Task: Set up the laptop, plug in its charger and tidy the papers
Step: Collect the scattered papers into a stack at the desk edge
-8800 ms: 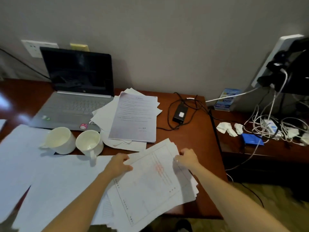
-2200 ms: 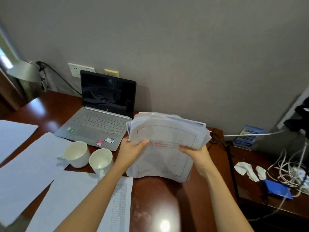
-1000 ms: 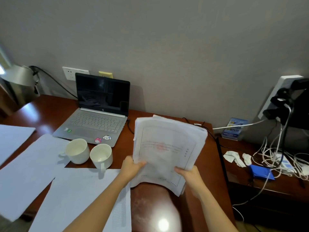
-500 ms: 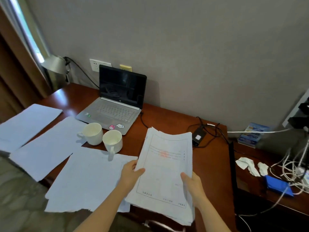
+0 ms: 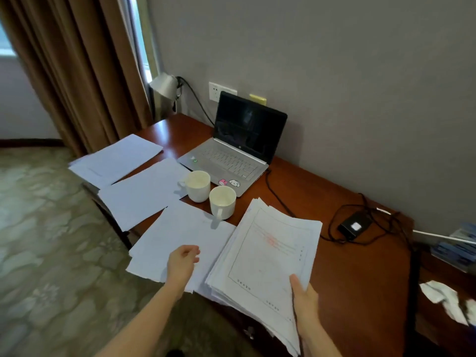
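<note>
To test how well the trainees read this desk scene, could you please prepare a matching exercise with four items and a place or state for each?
Items:
1. laptop
2. stack of papers
3. charger brick
4. two white mugs

Places or states:
A. lying among coiled black cable near the wall
B. open, screen dark, at the back of the desk
C. standing side by side in front of the keyboard
D. held at its near corner by the right hand

Pairs: 1-B, 2-D, 3-A, 4-C
</note>
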`<act>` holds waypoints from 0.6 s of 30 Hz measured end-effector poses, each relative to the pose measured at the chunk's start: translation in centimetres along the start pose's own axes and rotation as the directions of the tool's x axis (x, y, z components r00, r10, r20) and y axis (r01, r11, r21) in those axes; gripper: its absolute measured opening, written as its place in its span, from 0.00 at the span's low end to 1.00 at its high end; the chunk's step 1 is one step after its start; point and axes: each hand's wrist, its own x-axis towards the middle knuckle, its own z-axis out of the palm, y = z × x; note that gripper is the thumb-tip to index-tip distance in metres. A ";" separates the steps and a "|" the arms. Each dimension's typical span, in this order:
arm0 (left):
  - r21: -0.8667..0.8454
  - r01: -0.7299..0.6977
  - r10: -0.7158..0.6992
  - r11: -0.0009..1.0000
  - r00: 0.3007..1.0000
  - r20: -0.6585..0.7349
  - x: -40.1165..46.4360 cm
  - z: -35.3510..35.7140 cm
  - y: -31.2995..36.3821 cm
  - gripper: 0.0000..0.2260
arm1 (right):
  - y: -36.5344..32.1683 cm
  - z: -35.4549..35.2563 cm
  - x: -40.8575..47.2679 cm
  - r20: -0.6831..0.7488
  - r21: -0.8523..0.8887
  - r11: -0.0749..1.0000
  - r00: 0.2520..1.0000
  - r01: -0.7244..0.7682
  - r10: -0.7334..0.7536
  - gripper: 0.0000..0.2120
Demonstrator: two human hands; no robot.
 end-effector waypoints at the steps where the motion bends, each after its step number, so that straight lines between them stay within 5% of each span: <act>1: 0.044 0.005 -0.002 0.999 0.998 -0.062 0.5 -0.9 -0.4 0.09 | 0.6 0.6 -0.2 -0.015 0.012 1.000 1.000 -0.024 0.024 0.05; 7: 0.377 0.109 -0.023 0.920 0.974 -0.225 4.4 -6.1 -1.1 0.18 | 3.3 5.5 -1.9 -0.113 0.082 0.993 0.989 -0.083 0.092 0.09; 11: 0.477 0.319 -0.218 0.819 0.942 -0.255 8.8 -8.6 -1.4 0.25 | 3.9 8.9 -3.3 -0.246 0.172 0.981 0.961 -0.089 0.130 0.13; 15: 0.332 0.384 -0.380 0.862 0.921 -0.079 12.5 -9.6 -2.5 0.27 | 4.1 12.7 -4.1 -0.425 0.213 0.975 0.893 -0.063 0.150 0.14; 18: 0.441 0.314 -0.368 0.841 0.929 0.041 14.9 -10.1 -2.8 0.27 | 4.0 16.8 -5.3 -0.515 0.254 0.967 0.841 -0.035 0.165 0.12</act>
